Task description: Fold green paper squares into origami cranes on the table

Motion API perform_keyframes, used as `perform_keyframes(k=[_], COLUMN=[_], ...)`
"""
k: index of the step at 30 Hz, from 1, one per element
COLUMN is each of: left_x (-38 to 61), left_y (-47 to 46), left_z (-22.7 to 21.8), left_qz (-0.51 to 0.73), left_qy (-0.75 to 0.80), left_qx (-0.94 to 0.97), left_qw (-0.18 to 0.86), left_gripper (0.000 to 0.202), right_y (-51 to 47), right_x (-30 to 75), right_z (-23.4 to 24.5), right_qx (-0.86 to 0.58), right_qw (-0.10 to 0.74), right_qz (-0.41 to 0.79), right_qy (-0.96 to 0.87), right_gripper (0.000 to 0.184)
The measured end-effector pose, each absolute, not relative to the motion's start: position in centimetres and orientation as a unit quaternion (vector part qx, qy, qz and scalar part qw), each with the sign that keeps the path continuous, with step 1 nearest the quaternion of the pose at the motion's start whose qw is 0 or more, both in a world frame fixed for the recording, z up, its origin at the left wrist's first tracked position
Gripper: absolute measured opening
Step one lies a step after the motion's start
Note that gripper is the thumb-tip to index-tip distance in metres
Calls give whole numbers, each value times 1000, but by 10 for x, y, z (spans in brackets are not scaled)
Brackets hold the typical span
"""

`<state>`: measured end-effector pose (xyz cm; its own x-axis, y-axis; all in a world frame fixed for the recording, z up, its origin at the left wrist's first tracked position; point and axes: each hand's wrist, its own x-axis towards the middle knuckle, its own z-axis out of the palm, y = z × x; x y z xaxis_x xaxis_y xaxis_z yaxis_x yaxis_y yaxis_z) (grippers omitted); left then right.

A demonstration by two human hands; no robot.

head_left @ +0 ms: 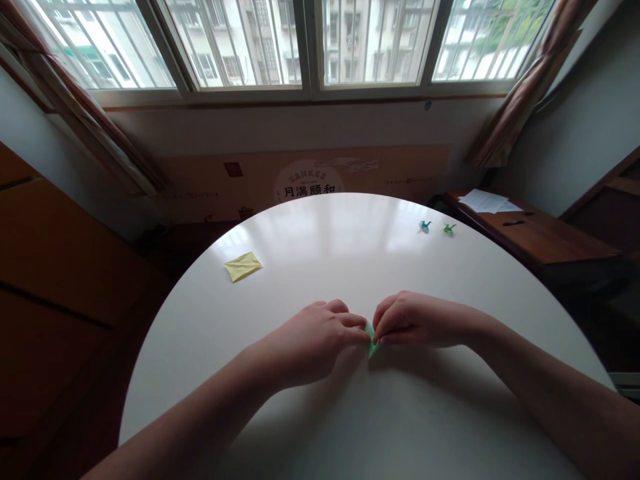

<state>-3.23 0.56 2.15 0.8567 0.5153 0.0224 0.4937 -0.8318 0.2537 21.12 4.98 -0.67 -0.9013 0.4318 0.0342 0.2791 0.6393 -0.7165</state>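
A small folded piece of green origami paper (374, 349) lies on the white round table (300, 427), largely covered by fingers. My left hand (320, 340) holds its left side, fingers together and pressing on it. From the other side, my right hand (407, 321) pinches the paper's right edge between thumb and fingers. The fingertips of both hands are close together, and only a green point and a sliver of the upper edge show between them.
A yellow folded paper (243, 267) lies at the table's left. Two small paper cranes, a blue one (425, 227) and a green one (449, 229), stand at the far right. Beyond is a brown desk (555, 233) with white sheets (485, 201).
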Motion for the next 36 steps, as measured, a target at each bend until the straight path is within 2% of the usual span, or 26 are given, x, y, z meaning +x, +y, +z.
perform_keyframes(k=[6, 19, 28, 32, 36], left_x=[-33, -27, -14, -12, -15], left_y=[-5, -14, -27, -35, -32], left_z=[26, 29, 23, 15, 18], left_qz=[15, -19, -73, -70, -72], left_qy=[282, 290, 305, 318, 308], left_qx=[956, 953, 949, 946, 948], left_qw=[81, 82, 15, -8, 32], left_gripper=[46, 32, 18, 20, 24], right_y=[49, 48, 49, 49, 49], right_x=[210, 212, 211, 211, 211], right_z=[-10, -5, -8, -7, -7], right_qx=[-210, -208, -246, -233, -219], right_qw=[103, 84, 88, 85, 82], right_qz=[375, 396, 367, 367, 372], right_qy=[-897, -891, -893, -897, -898], right_gripper=[14, 14, 9, 10, 9])
